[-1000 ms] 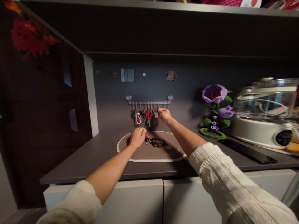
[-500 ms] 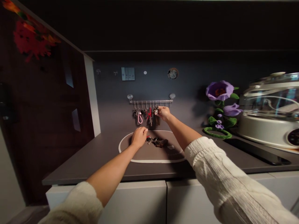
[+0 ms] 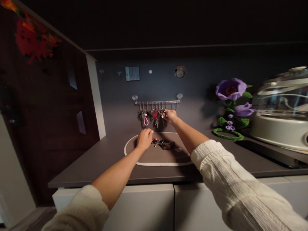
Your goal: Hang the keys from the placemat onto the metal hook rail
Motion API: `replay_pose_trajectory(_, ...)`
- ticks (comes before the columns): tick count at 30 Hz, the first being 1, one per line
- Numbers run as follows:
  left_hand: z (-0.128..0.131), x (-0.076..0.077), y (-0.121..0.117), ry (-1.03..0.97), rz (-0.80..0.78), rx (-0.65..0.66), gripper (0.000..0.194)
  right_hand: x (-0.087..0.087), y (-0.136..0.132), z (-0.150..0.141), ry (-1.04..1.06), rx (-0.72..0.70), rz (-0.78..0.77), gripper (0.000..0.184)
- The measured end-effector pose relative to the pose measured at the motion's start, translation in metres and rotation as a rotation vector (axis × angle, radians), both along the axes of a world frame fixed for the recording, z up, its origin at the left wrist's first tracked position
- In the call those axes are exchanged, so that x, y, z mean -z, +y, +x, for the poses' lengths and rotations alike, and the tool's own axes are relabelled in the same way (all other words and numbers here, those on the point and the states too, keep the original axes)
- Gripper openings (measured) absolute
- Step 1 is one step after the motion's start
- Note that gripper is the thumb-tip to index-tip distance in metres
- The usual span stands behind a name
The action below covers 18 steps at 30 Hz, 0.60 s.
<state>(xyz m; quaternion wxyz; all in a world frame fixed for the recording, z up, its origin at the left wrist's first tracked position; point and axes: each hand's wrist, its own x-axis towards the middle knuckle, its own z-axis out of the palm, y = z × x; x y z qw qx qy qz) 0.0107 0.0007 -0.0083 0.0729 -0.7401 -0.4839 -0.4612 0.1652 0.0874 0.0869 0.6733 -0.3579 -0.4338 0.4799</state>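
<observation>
A clear hook rail (image 3: 157,102) is fixed to the dark wall by suction cups, with several bunches of keys (image 3: 157,119) hanging from it. One bunch carries a pink loop strap (image 3: 145,120). At the rail's right half, my right hand (image 3: 171,116) is closed in a pinch on a small bunch of keys (image 3: 164,114) just below the hooks. My left hand (image 3: 144,139) is low over the oval mat (image 3: 154,158), fingers curled together; what they hold, if anything, is hidden. Right beside it, more keys (image 3: 165,144) lie in a pile on the mat.
Purple knitted flowers (image 3: 231,89) with a green ring base stand to the right. Further right are a black flat slab (image 3: 269,152) and a cream appliance with a clear cover (image 3: 281,126). A wall switch panel (image 3: 132,73) is above the rail. The counter's front edge (image 3: 115,183) runs below.
The view has shifted slightly, so the flowers and appliance appear further right. My right hand keeps its pinch at the rail, and my left hand stays over the mat.
</observation>
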Motion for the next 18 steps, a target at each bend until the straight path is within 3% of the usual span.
replay_pose_trajectory(18,-0.001,0.0,-0.003,-0.01,0.001,-0.003,0.024,0.007,-0.021,0.009,-0.143,-0.008,-0.026,0.014)
